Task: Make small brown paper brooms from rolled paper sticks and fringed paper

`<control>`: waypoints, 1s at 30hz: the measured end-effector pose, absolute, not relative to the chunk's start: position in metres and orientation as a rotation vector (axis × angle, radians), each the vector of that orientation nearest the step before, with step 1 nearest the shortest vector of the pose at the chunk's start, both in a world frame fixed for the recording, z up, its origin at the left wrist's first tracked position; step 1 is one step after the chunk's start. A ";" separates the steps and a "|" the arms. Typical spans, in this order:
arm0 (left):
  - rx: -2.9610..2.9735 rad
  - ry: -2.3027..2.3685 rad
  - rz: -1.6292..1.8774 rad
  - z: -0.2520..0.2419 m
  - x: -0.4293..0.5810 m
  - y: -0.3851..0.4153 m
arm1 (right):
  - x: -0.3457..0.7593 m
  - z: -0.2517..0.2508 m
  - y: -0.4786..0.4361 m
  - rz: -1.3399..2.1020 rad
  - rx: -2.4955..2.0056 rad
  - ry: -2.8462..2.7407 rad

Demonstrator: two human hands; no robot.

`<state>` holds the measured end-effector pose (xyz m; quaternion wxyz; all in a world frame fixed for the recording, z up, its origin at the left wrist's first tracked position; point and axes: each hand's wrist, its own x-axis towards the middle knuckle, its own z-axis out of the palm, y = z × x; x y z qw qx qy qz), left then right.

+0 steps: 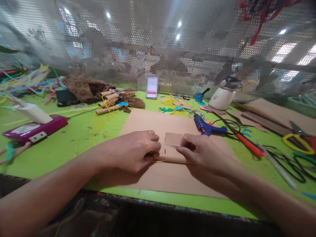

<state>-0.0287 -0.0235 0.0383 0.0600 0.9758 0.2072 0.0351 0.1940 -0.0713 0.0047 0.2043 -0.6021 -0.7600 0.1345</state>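
Observation:
A small piece of brown kraft paper lies over a larger brown paper sheet in the middle of the table. Its front edge is rolled or folded, and a thin yellow strand shows beside it. My left hand has its fingers curled over the left end of this small piece; the thumb is partly hidden. With thumb and forefinger, my right hand pinches the right side of the same piece, near a slit or fold line. A blue glue gun rests just beyond my right hand, on the sheet's far right part.
Right of the sheet lie an orange-handled tool, yellow-handled scissors and black cords. A white jug and a phone stand at the back. Paper rolls and a purple power strip are left. Perforated metal rises behind.

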 end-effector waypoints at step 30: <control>2.819 0.631 0.384 0.013 0.006 -0.036 | 0.214 0.014 -0.065 -0.014 -1.557 -1.998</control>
